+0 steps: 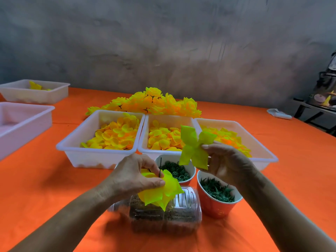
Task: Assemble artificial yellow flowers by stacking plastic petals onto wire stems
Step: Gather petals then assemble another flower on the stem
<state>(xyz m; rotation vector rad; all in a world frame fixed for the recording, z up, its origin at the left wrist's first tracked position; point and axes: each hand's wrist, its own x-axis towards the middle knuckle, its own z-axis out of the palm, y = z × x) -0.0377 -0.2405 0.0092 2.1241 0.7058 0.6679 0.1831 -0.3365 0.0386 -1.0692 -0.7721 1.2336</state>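
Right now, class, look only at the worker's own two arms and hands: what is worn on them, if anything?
Nothing that shows. The left hand and right hand are bare, without gloves, and no rings, watch or bracelet can be seen. Both forearms are uncovered right down to the bottom edge of the picture, so no sleeve comes into view.

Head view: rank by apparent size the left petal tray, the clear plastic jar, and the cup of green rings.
1. Left petal tray, largest.
2. Clear plastic jar; it lies nearer the camera, so true size is unsure.
3. Cup of green rings, smallest, partly hidden.
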